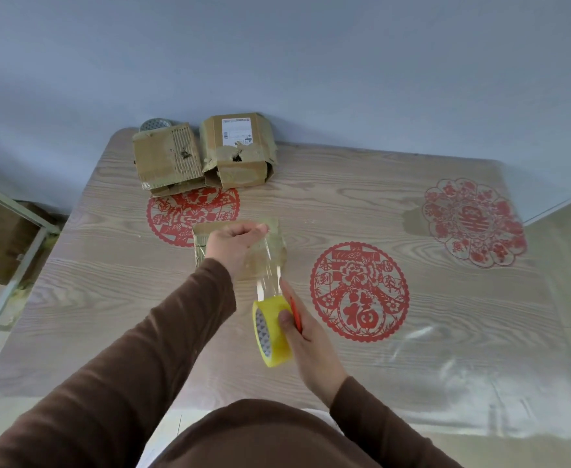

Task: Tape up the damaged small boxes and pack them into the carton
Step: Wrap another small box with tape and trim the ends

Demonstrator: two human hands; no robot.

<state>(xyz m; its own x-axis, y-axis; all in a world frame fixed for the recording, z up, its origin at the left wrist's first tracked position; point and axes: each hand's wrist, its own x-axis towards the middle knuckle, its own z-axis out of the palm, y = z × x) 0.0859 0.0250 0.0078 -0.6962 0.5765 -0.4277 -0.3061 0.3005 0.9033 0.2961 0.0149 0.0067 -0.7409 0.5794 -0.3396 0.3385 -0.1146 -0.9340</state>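
- The left hand (235, 246) rests on top of a small box (240, 248) near the middle of the surface (446, 332); its fingers are curled and press the free end of a strip of clear tape (270, 275) against the box's far upper edge.
- The clear tape runs taut from the small box down to a yellow tape roll (272, 332), which is held above the surface, nearer the person.
- The right hand (306, 336) grips the yellow tape roll, thumb on its outer face, fingers wrapped behind it. A thin red-orange tool (296, 315) is clamped between the same hand and the roll; its type cannot be determined.
- Two more damaged boxes stand side by side, touching, at the far edge of the surface against the wall: the left damaged box (167, 160) has torn corrugated facing, and the right damaged box (236, 150) carries a white label and a ragged hole on top.
- A round silver item (154, 124) shows partly behind the left damaged box.
- Three red paper-cut decorations (360, 292) lie flat under a clear cover on the wood-grain surface.
- Both arms wear brown sleeves (125, 366).
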